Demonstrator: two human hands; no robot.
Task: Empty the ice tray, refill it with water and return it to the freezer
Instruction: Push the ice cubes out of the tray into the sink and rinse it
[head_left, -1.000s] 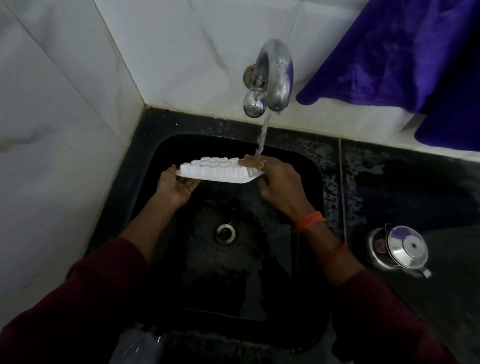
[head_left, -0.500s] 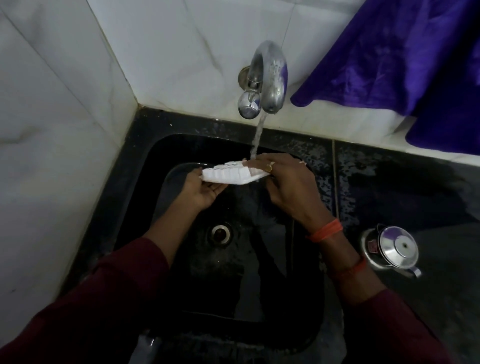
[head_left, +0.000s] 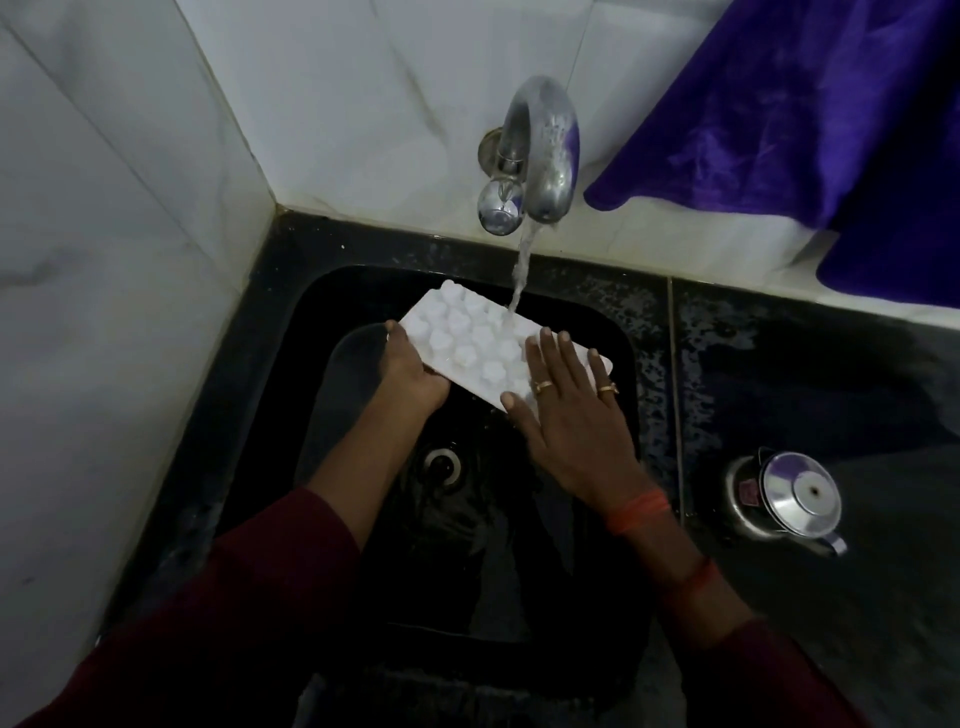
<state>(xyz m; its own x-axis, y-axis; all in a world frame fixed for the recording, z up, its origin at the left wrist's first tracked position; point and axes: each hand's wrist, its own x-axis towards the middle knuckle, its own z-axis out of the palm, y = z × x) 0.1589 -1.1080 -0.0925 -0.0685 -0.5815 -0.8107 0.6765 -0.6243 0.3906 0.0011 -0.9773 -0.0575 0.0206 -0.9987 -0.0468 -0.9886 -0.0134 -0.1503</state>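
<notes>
A white ice tray (head_left: 467, 338) is held over the black sink (head_left: 618, 332), its bumpy underside facing up and tilted toward me. Water from the steel tap (head_left: 545, 156) falls in a thin stream (head_left: 522, 265) onto the tray's far edge. My left hand (head_left: 415, 379) grips the tray's left near edge, with the thumb on top and the fingers underneath. My right hand (head_left: 571, 415) lies flat on the tray's right end with straight fingers and its thumb at the near edge.
The drain (head_left: 441, 464) sits in the sink's middle, and a translucent container (head_left: 343, 405) shows below my left hand. A steel lidded pot (head_left: 784, 499) stands on the dark wet counter to the right. A purple cloth (head_left: 831, 104) hangs at the upper right over the white tiled wall.
The tray has tipped from nearly edge-on to showing its bumpy underside. My right hand has gone from holding the tray's end to lying flat on it.
</notes>
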